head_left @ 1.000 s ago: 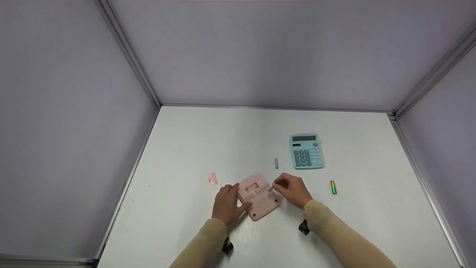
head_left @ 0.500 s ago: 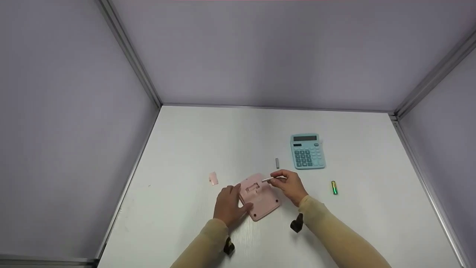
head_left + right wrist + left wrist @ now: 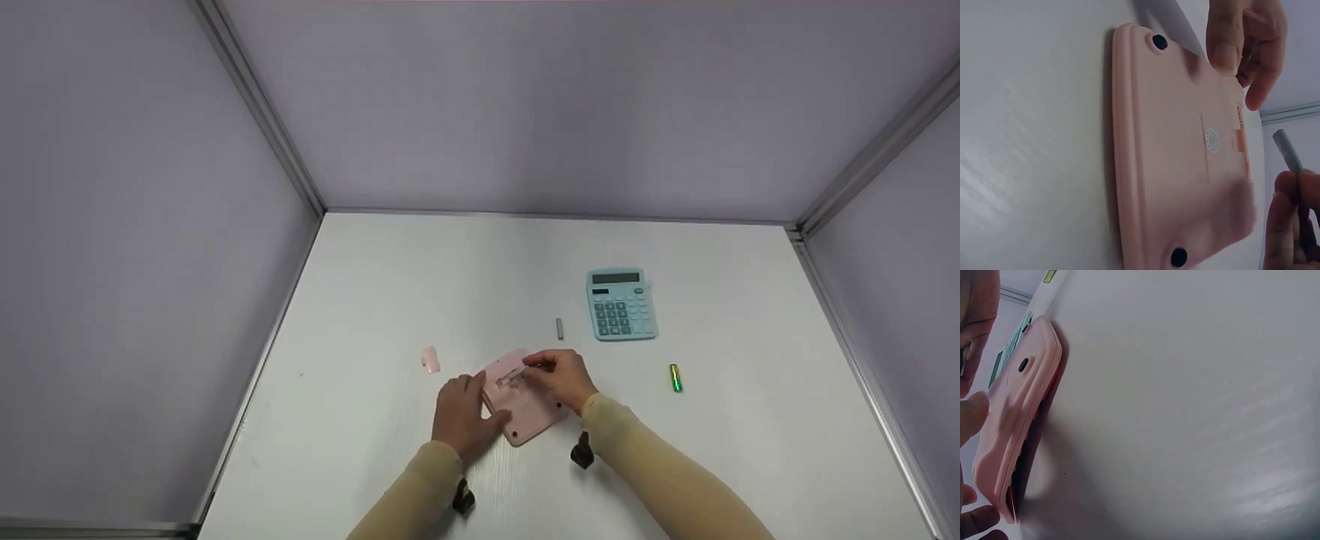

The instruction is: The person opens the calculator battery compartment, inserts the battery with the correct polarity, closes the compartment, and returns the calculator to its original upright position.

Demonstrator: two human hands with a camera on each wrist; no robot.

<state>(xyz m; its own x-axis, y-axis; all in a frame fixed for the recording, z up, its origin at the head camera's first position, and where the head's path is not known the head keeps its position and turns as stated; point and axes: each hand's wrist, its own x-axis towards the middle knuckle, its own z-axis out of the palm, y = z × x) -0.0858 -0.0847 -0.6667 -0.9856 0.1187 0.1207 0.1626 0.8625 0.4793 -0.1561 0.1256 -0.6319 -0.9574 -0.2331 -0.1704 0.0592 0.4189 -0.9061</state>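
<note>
Further left than before, my right hand [image 3: 561, 381] pinches a grey battery [image 3: 1287, 149] over the slot [image 3: 1240, 140] of the pink calculator [image 3: 529, 414]. My left hand [image 3: 457, 414] grips the calculator, face down on the table [image 3: 375, 300].

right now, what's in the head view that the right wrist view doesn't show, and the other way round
Only the head view: the blue calculator, green battery, loose grey battery and small pink piece on the table.

Only the right wrist view: the round white sticker on the pink calculator's underside.

Both: that face-down calculator, the left hand at its edge, and the right hand pinching the held grey battery.
</note>
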